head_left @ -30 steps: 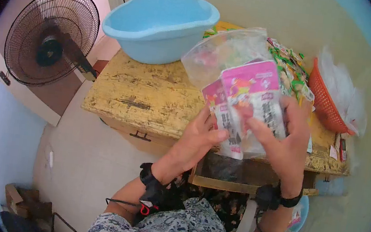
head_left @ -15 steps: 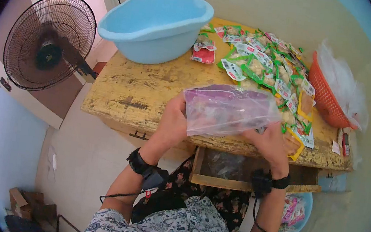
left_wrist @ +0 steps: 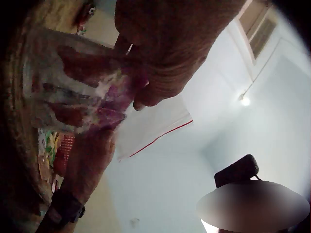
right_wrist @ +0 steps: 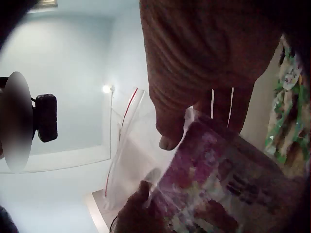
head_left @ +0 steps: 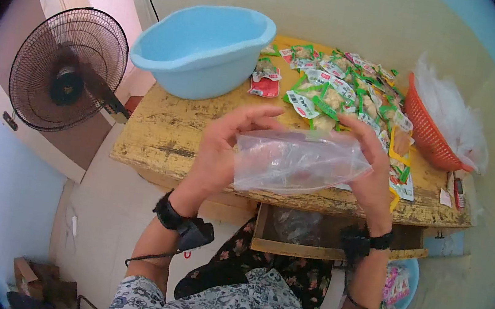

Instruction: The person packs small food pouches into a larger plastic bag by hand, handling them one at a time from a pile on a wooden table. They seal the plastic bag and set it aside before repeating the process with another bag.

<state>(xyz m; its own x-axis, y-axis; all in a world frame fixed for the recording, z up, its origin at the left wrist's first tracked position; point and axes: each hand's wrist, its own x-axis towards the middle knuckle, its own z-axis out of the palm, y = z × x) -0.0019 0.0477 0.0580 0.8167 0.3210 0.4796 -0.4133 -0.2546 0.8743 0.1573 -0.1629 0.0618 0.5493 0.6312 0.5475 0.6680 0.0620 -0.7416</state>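
Note:
A clear zip bag (head_left: 295,165) is held level above the table's front edge, between the two hands. The left hand (head_left: 216,147) grips its left end, fingers reaching over the far side. At its right end the right hand (head_left: 373,179) has its fingers behind and its thumb on the near side. Pink-and-white packets (right_wrist: 204,170) show through the plastic in the right wrist view, and pink packaging (left_wrist: 114,99) in the left wrist view. The bag's red-lined edge (left_wrist: 163,137) hangs free beside the left hand (left_wrist: 167,51).
Green-and-white food packets (head_left: 354,93) are heaped at the back of the yellow table (head_left: 164,132). A blue basin (head_left: 201,56) stands left, a red basket (head_left: 429,130) with clear bags right. Below is an open drawer (head_left: 292,246); a fan (head_left: 69,71) stands far left.
The pink packets, upright in the hands a second ago, now show through the bag's plastic. The bag has turned level in front of the hands, and the left hand has shifted left.

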